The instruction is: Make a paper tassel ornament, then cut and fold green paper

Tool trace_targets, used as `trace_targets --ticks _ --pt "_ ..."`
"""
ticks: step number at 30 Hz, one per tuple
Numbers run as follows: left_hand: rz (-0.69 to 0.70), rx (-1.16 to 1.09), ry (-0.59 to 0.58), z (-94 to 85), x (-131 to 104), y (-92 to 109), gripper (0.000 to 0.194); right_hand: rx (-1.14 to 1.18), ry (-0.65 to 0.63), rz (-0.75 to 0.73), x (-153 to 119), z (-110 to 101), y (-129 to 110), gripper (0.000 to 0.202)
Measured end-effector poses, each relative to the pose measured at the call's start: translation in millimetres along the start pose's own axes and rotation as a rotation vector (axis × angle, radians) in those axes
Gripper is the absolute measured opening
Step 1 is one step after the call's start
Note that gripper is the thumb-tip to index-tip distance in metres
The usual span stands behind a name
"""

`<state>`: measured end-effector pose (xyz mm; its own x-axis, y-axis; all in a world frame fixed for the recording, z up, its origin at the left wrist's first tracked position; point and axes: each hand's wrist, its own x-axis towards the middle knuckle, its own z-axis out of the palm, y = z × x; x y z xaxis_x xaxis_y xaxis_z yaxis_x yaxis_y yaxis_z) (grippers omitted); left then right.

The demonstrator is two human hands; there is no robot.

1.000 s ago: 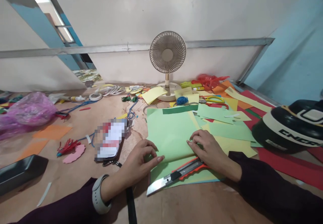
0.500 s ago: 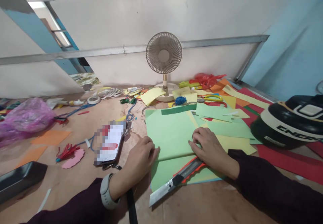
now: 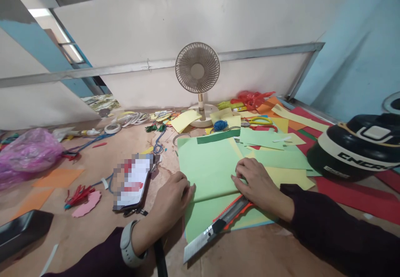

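Note:
A light green sheet (image 3: 206, 166) lies folded over on more green paper (image 3: 200, 218), its fold running between my hands. My left hand (image 3: 175, 198) rests at the left edge of the fold, fingers curled and pressed on the paper. At the right end of the fold is my right hand (image 3: 256, 183), its fingers bent and pinched on the same sheet. A box cutter (image 3: 218, 223) with an orange-red grip and its blade out lies across the lower paper, its rear end beside my right hand. A dark green strip (image 3: 218, 136) sits along the sheet's top edge.
A phone (image 3: 136, 183) lies left of my left hand. Behind the paper stand a small fan (image 3: 198, 71) and a ball of blue yarn (image 3: 220, 125). Yellow-handled scissors (image 3: 261, 121) and a black jar (image 3: 356, 148) are on the right, a pink plastic bag (image 3: 31, 152) far left.
The view has shifted slightly, so most things appear a little further left. My hands keep nearly the same places on the folded sheet.

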<state>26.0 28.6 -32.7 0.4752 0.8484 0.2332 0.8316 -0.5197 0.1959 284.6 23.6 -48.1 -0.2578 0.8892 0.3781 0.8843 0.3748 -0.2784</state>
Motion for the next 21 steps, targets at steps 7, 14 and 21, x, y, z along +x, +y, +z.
trace_targets --ticks 7,14,21 --pt "-0.024 0.111 -0.029 -3.6 0.1 4.2 0.018 -0.003 -0.008 0.015 0.0 -0.1 -0.6 0.017" --pt "0.510 0.037 -0.234 -1.1 9.6 -4.6 0.057 -0.013 -0.007 0.021 -0.1 -1.1 -1.6 0.017" --pt "0.466 -0.076 -0.306 -9.5 17.9 7.9 0.049 -0.006 -0.003 0.038 1.1 -4.7 -1.5 0.014"
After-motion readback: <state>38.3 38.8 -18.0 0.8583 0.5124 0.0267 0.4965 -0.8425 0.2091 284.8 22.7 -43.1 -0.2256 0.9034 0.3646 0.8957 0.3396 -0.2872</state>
